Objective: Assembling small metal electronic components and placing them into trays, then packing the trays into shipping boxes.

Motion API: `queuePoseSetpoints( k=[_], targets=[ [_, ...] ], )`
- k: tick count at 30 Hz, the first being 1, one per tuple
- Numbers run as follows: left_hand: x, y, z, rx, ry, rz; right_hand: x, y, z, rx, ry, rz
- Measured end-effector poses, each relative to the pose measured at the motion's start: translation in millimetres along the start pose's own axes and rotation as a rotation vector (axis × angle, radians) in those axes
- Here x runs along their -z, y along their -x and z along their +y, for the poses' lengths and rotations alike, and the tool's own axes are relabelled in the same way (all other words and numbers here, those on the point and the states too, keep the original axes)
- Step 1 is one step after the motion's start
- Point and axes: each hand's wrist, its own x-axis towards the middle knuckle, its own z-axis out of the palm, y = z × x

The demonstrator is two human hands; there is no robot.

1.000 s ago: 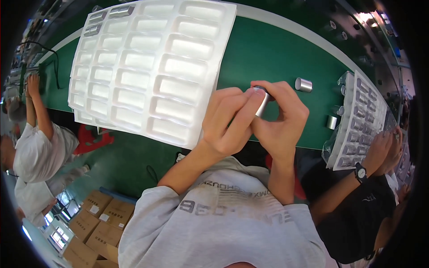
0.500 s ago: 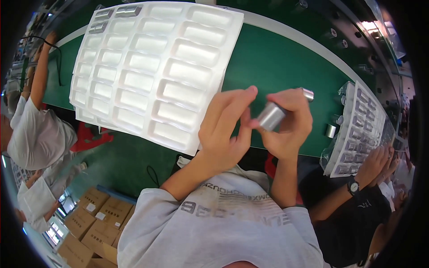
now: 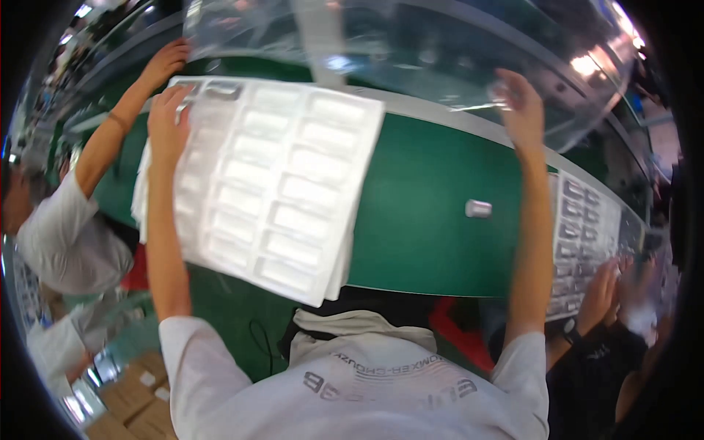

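Note:
A white moulded tray [image 3: 297, 253] with rows of oblong pockets lies tilted on the green table. Its far left pockets hold silver metal cylinders [image 3: 222, 91]. Over that corner is my left hand [image 3: 169, 125], fingers curled round a shiny metal cylinder [image 3: 182, 111] that they partly hide. My right hand [image 3: 523, 110] is raised past the table's far edge, beside the clear plastic sheeting [image 3: 411, 73]. Its fingers are smeared by motion, with a bright glint at their tips; what they hold, if anything, I cannot make out. A lone metal cylinder [image 3: 478, 208] lies on the table right of the tray.
At the left, a co-worker's hand [image 3: 172, 60] reaches near the tray's far corner. On the right, another filled tray [image 3: 576, 235] stands by a co-worker's hands [image 3: 603, 293]. Cardboard boxes [image 3: 139, 396] sit on the floor at lower left. The green tabletop [image 3: 418, 242] runs between the trays.
My hands, together round a cylinder before, have parted: the left to the tray's far left corner, the right up and away. The view has shifted, and clear plastic now spans the top.

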Motion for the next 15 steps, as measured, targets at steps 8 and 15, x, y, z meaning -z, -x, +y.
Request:
queuePoseSetpoints(
  k=[8, 15],
  targets=[
    [-63, -11, -61, -0.026, 0.434, -0.291, -52, -46, 51, 0.107, 0.734, 0.05],
    [-60, -51, -20, -0.02, 0.403, -0.283, -35, -65, 62, 0.144, 0.338, -0.119]
  ],
)
